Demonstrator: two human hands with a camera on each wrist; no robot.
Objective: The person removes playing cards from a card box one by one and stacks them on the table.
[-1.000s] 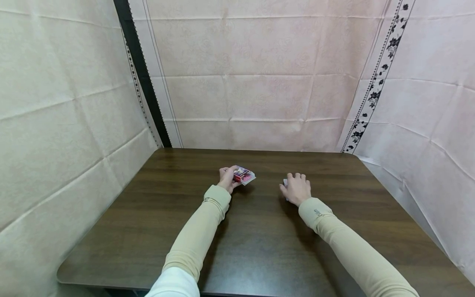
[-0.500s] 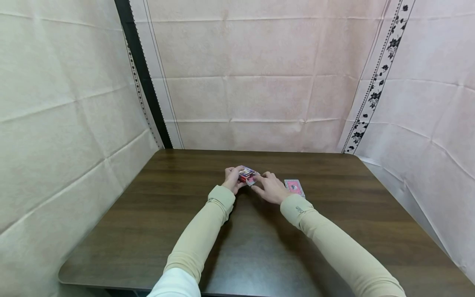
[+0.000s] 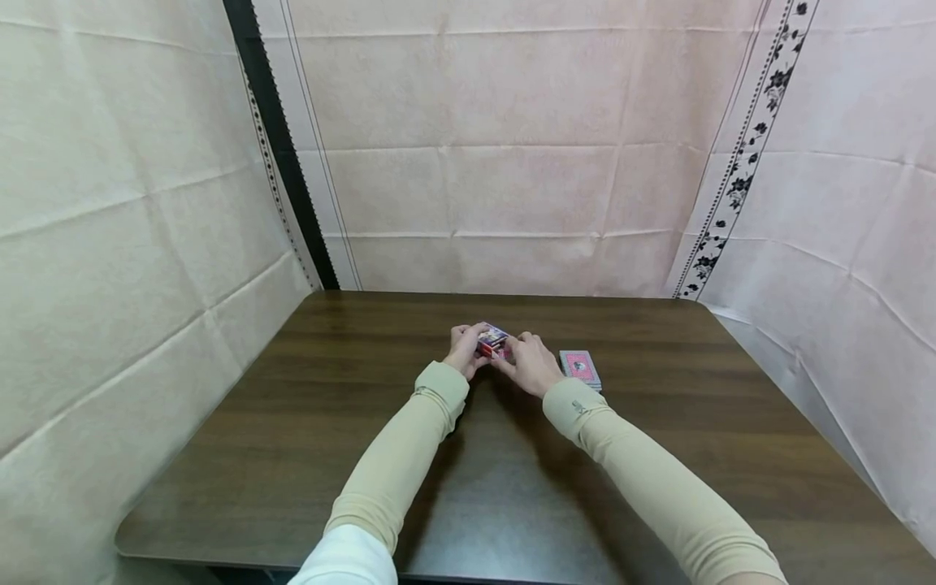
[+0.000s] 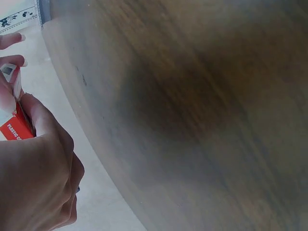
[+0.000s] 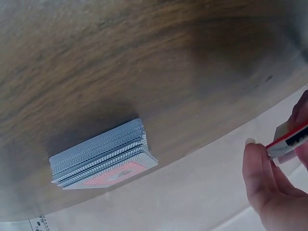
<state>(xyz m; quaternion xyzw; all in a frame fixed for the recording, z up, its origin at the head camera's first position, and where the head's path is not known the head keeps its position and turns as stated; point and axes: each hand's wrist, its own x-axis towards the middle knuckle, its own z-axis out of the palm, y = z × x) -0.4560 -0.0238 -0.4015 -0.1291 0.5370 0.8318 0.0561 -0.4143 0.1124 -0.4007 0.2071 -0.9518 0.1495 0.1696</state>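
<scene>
Over the middle of the table, my left hand grips a red playing-card box. My right hand has its thumb and fingers at the box's right end, pinching around the flap. In the left wrist view, printed lettering shows on the red side of the box. The right wrist view has a thin end of the box between the fingers. A deck of playing cards with pink-patterned backs lies in a stack just right of my right hand; its edges are slightly uneven in the right wrist view.
The dark wood-grain table spans the space beneath both arms. Pale creased cloth hangs behind it and at both sides, with a black strip at left and a floral border at right.
My right hand has left the deck and moved left to the box's flap end, uncovering the deck. My left hand has brought the box slightly to the right.
</scene>
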